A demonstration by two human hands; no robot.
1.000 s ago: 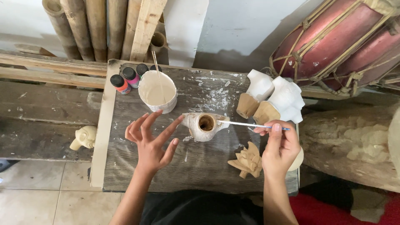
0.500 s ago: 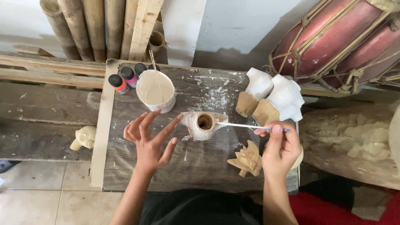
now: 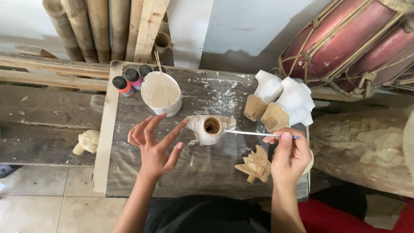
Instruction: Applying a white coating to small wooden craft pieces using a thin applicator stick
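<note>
My left hand (image 3: 154, 146) hung over the board (image 3: 202, 168), fingers spread wide, holding nothing; forefinger tip right at the left edge of the carving (image 3: 210, 128), touching or a hair off, couldn't tell. Right hand (image 3: 290, 155) was pinched round a thin brush (image 3: 258, 134), thumb and fingers tight on the blue end; brush lay near level, tip resting on the carving's right side. Carving sat mid-board, pale wood w/ white smears, round dark hole facing up. Behind it to the left, a white cup (image 3: 161, 92) of pale paint w/ a stick standing in it; three small paint bottles (image 3: 129, 82) just beside the cup at the board's back left corner. Back right, two white-coated figures (image 3: 282, 101) w/ bare wood bases, touching each other. Small unpainted leafy carving (image 3: 255, 165) lay just left of my right wrist. Another bare figure (image 3: 87, 141) sat off the board on the left planks. Bamboo poles (image 3: 90, 28) leaned on the wall behind; red drum (image 3: 345, 43) at top right.
</note>
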